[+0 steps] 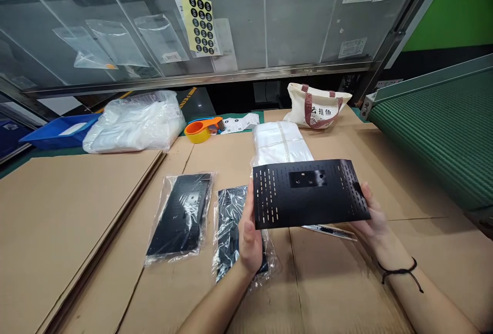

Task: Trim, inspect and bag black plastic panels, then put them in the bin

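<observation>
Between both hands I hold up a black slotted panel (pixel 300 203), with rows of slots at its two ends and a glossy strip with small holes near its upper edge. My left hand (pixel 250 236) is closed on its left end; my right hand (pixel 373 216) grips the right end, its fingers partly behind the panel. Below my left hand lies a black panel in a clear bag (pixel 229 231). Another bagged black panel (pixel 181 216) rests further left. A slim knife-like tool (pixel 333 231) lies on the cardboard under the held panel, partly covered by it.
Behind the panel sits a stack of clear plastic bags (pixel 281 141). An orange and yellow tape dispenser (pixel 200 129), a filled plastic bag (pixel 134 121), a blue tray (pixel 57 133) and a cloth tote (pixel 318 108) stand at the back. A green conveyor belt (pixel 439 123) is at right, cardboard sheets (pixel 77 210) at left.
</observation>
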`<action>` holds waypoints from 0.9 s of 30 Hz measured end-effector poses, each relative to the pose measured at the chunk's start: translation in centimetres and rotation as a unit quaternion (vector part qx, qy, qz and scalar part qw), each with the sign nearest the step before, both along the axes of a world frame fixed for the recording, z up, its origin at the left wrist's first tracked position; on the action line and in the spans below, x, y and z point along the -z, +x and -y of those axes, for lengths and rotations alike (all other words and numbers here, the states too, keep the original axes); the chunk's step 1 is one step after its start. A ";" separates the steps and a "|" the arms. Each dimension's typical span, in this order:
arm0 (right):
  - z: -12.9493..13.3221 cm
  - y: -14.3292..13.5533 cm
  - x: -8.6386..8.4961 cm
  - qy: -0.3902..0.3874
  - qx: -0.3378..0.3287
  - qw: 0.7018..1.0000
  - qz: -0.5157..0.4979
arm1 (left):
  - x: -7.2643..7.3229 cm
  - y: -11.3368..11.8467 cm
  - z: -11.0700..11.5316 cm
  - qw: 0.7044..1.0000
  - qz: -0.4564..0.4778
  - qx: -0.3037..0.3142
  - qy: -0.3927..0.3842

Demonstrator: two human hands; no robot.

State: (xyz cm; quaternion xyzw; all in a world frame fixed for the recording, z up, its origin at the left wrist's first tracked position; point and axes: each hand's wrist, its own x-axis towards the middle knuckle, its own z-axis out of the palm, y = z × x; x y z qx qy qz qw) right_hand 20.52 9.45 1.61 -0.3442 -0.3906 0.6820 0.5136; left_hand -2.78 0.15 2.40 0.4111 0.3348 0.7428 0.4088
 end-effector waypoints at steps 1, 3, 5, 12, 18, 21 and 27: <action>0.0 -0.1 0.0 0.004 0.002 1.000 0.002 | 0.0 0.1 0.0 1.000 0.003 0.001 0.001; 0.0 -0.1 0.0 0.005 0.002 1.000 0.005 | -0.1 0.2 0.0 1.000 0.000 -0.002 0.002; 0.0 -0.1 0.1 -0.001 -0.001 1.000 0.005 | -0.1 0.2 0.0 1.000 -0.008 -0.004 -0.003; 0.1 -0.2 0.3 -0.042 -0.012 0.999 -0.011 | -0.6 -0.3 -0.3 0.999 -0.003 -0.025 -0.033; 0.7 -0.8 0.1 -0.045 -0.004 0.999 -0.018 | -0.8 -1.0 -0.9 0.991 0.028 -0.078 -0.101; 1.0 -1.2 -0.3 -0.023 -0.009 1.000 0.000 | -0.7 -1.2 -1.1 0.987 0.019 -0.093 -0.128; 1.3 -2.1 -1.2 -0.001 -0.016 1.000 0.025 | -0.3 -1.4 -1.3 0.980 -0.020 -0.118 -0.160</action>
